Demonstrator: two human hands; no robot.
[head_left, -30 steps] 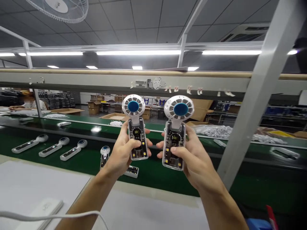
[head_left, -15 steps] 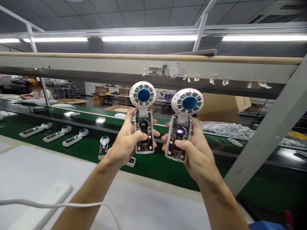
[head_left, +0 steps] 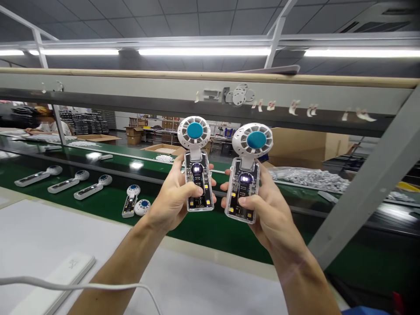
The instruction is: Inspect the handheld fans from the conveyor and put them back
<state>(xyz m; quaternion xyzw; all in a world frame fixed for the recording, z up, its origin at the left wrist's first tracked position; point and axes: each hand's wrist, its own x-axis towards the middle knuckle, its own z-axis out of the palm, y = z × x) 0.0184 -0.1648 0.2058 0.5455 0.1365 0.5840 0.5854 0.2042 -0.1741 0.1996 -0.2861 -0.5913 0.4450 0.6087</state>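
"So, head view: items held?"
"Left hand [head_left: 172, 194], curled firmly round one clear-cased fan [head_left: 197, 175], mid-frame. Right hand [head_left: 271, 210], same grip on a second fan [head_left: 245, 175], right of centre."
"Clearances?"
"Slim gap between the two. Green belt [head_left: 197, 227] below both, near edge crossing lower centre. Slanted post [head_left: 364, 188], frame right, well apart from the second fan. White cable [head_left: 82, 286], lower left, below the left hand."
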